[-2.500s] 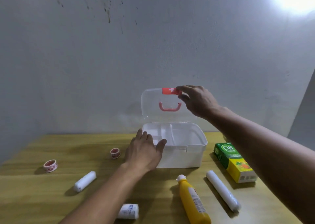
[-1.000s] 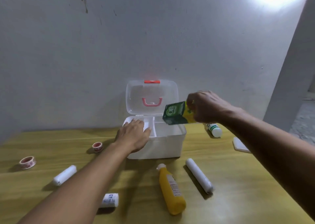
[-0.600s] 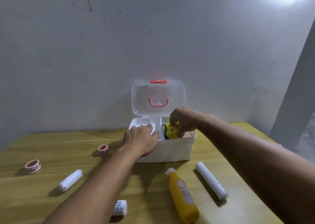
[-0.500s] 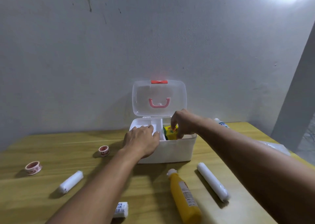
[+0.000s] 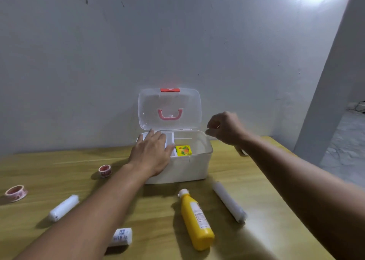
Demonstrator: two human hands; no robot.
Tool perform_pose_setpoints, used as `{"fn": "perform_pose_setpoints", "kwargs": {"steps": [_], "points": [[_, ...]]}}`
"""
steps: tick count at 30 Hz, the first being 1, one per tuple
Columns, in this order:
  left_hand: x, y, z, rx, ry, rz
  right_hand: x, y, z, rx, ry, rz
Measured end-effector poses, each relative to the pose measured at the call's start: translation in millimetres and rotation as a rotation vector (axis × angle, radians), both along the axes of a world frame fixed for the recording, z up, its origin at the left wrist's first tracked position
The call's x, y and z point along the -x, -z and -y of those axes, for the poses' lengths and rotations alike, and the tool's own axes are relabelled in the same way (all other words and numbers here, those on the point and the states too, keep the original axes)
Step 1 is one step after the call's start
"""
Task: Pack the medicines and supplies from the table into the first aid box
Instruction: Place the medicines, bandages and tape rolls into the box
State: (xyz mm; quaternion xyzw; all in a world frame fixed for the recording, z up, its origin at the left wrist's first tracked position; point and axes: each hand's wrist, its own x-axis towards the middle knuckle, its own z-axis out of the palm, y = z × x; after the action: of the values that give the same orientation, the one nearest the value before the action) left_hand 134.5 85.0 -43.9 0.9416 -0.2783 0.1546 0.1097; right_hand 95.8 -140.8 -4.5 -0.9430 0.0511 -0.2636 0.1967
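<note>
1. A white plastic first aid box [image 5: 183, 168] stands at the desk's [image 5: 256, 190] far edge against a grey wall, its clear lid [image 5: 169, 109] upright with a pink handle and red latch.
2. The left hand [image 5: 152, 157] lies flat on the box's left compartment and front rim, fingers together and extended.
3. The right hand [image 5: 225, 127] hovers above the box's right rim, holding nothing, its fingers loosely curled.
4. A yellow medicine carton [image 5: 183, 150] sits inside the right compartment, beside the divider.
5. On the desk in front of the box lie a yellow bottle with a white cap [image 5: 196, 218] and a long white roll [image 5: 229, 202].
6. Towards the left edge are two red-printed tape rolls [image 5: 105, 170] [image 5: 16, 193], a white bandage roll [image 5: 63, 208] and, near the front edge, a small printed white roll [image 5: 121, 237].
</note>
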Motion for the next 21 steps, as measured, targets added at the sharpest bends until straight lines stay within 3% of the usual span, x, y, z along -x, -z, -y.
{"fn": "perform_pose_setpoints", "kwargs": {"steps": [7, 10, 16, 21], "points": [[32, 2, 50, -0.019, 0.273, 0.041, 42, 30, 81, 0.041, 0.348, -0.172], [48, 2, 71, -0.091, 0.345, 0.053, 61, 38, 106, 0.118, 0.476, -0.340], [57, 10, 98, -0.134, 0.345, 0.020, 96, 50, 148, 0.128, 0.465, -0.682], [59, 14, 103, -0.062, 0.309, 0.000, 109, 62, 153, 0.138, 0.412, -0.673]]}}
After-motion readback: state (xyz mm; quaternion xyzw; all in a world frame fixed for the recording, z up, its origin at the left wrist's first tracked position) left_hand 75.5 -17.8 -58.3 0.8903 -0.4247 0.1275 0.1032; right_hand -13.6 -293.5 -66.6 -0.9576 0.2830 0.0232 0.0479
